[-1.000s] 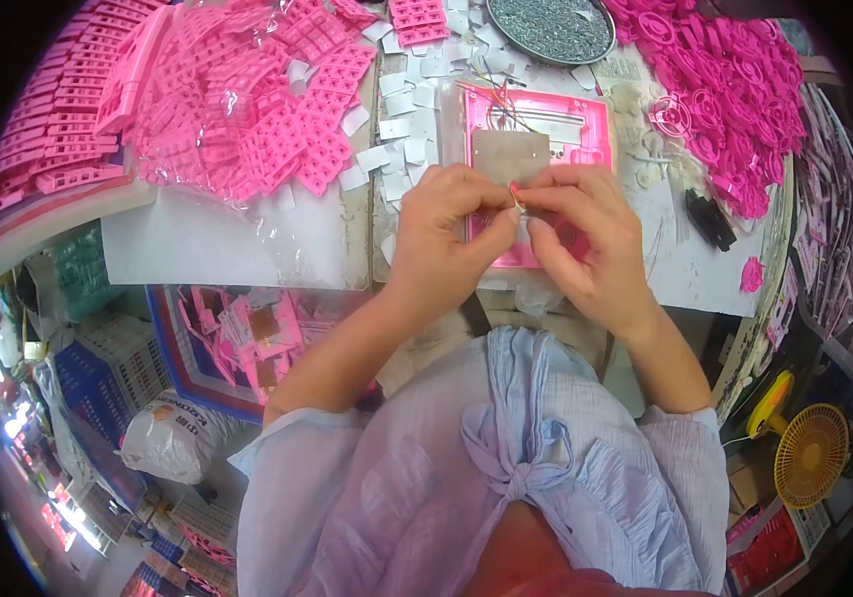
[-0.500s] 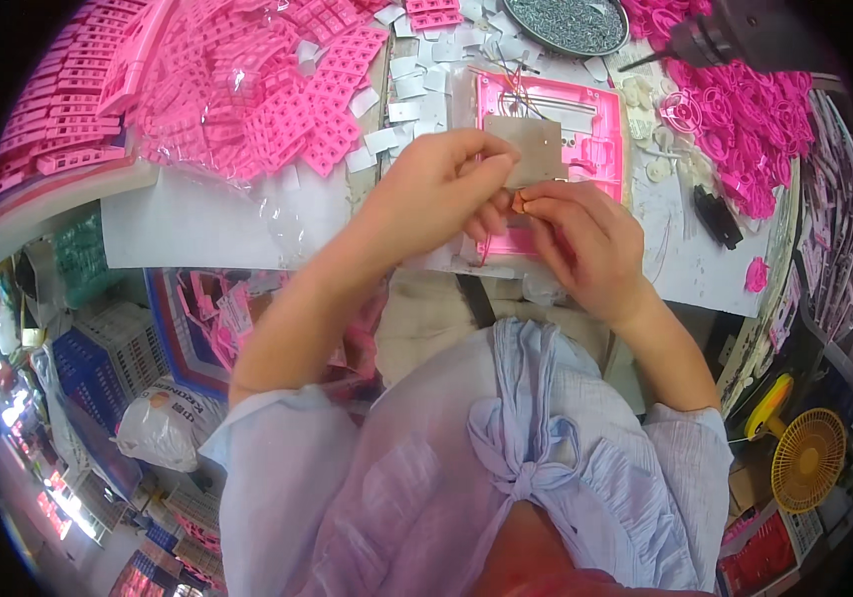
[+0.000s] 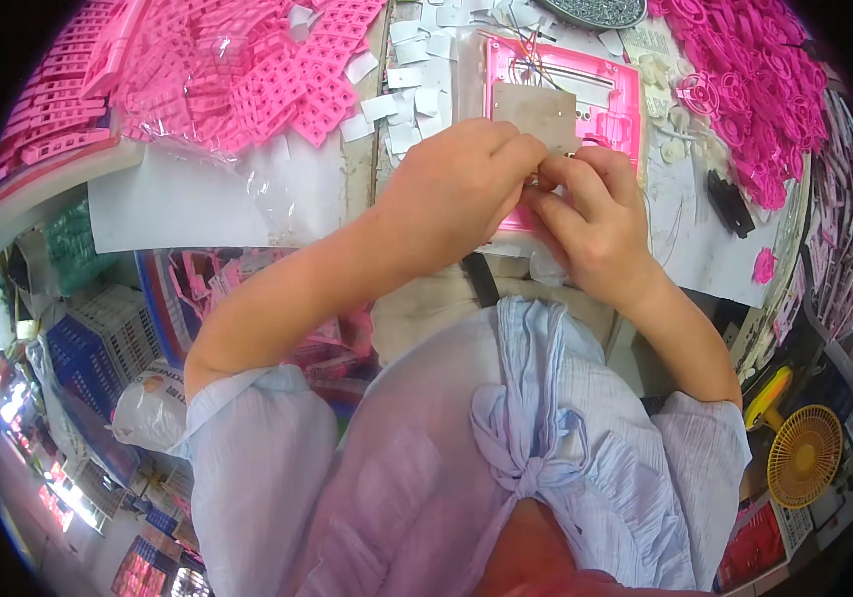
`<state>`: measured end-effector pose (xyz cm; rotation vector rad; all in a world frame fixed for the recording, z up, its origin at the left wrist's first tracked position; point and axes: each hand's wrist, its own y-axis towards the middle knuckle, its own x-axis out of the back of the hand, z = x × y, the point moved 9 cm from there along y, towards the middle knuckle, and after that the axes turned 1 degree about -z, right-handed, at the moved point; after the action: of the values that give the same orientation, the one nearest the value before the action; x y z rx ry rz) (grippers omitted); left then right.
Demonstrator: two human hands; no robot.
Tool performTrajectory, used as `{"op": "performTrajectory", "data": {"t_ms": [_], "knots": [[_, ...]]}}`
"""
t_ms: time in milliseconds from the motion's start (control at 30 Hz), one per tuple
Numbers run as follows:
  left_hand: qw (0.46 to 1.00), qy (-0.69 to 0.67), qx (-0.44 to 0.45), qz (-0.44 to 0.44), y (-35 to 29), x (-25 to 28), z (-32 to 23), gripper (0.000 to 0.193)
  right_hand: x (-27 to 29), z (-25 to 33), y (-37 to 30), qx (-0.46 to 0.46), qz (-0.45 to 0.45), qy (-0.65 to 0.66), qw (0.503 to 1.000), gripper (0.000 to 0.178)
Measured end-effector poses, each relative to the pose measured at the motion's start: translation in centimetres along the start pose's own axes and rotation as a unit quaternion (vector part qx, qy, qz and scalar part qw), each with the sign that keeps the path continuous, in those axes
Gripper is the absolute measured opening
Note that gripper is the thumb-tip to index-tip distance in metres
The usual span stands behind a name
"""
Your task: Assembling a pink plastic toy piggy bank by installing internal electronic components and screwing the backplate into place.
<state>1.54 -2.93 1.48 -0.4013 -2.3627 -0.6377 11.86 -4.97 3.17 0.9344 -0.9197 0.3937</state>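
Note:
My left hand (image 3: 461, 194) and my right hand (image 3: 595, 224) meet over the near edge of a pink plastic housing (image 3: 631, 109). Both are closed, with fingertips pinched together. Whatever sits between them is too small and too covered to name; a tiny shiny bit shows by the right fingers. A flat grey-brown plate (image 3: 536, 114) lies across the housing just beyond my fingers. Thin coloured wires (image 3: 529, 62) rise from the housing's far left part. My hands cover its near left portion.
Pink moulded parts (image 3: 287, 85) heap up at the left, beside scattered white paper pieces (image 3: 406, 78). Magenta parts (image 3: 745, 109) pile at the right, near a black clip-like piece (image 3: 729, 204). A round tray (image 3: 595, 10) of small metal pieces stands at the back. A yellow fan (image 3: 804, 453) is lower right.
My hands have come together at the fingertips; the small orange-brown piece seen in my right fingers is now hidden. The bench sits slightly higher in view, and the dark tool at upper right is gone from view.

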Motion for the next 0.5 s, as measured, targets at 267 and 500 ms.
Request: {"op": "performTrajectory", "data": {"t_ms": [267,500], "knots": [[0.969,0.159,0.031,-0.185,-1.2,4.6,1.2,0.033,-0.6,-0.9,-0.2,-0.095,0.160,0.062,0.981,0.023],[0.958,-0.047,0.244,-0.141,-8.9,0.0,0.5,0.050,0.5,-0.8,-0.2,-0.059,0.071,0.039,0.995,0.032]]}}
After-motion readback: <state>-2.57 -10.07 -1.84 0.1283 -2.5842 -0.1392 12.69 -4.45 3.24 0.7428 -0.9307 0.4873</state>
